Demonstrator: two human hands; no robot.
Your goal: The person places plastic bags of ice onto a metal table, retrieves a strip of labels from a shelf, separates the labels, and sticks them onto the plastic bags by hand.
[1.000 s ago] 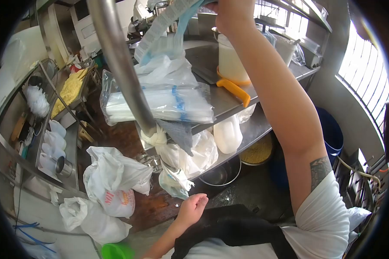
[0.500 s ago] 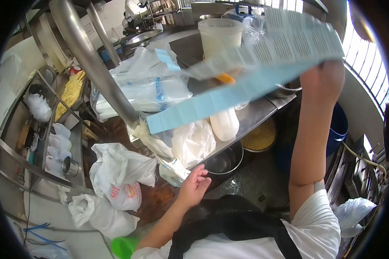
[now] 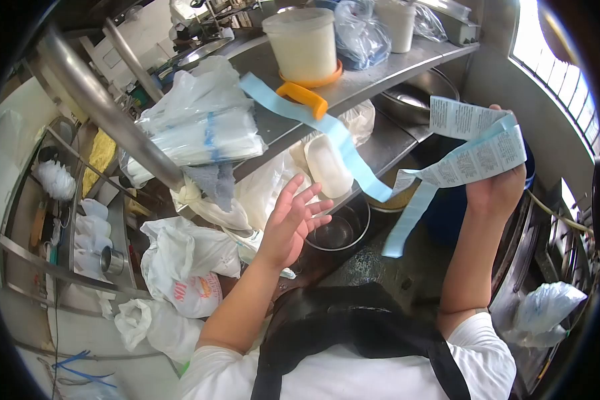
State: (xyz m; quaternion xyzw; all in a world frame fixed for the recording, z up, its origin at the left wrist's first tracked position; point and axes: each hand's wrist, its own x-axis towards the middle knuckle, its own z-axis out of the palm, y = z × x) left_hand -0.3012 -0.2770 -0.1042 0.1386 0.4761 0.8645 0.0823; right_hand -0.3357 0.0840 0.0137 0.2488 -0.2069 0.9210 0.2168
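Note:
My right hand [image 3: 495,191] is raised at the right, its fingers closed on a long strip of printed labels [image 3: 473,163] with a light blue back. The strip folds over itself near the hand. One end hangs down; another length runs left across the shelf edge, past an orange handle [image 3: 305,100]. My left hand [image 3: 288,227] holds nothing, fingers spread, in front of the lower shelf. Beyond its fingertips is a white plastic container [image 3: 328,167], with a white plastic bag [image 3: 270,183] beside it.
A metal shelf [image 3: 373,83] carries a white tub [image 3: 303,50] and a stack of clear plastic bags [image 3: 193,137]. A steel post [image 3: 107,103] rises at the left. White sacks [image 3: 187,257] stand on the floor. A steel pot [image 3: 340,230] sits under the shelf.
The strip has swung down and right, its lengths now draped and folded. My right hand has come lower. My left hand has risen toward the shelf with fingers spread.

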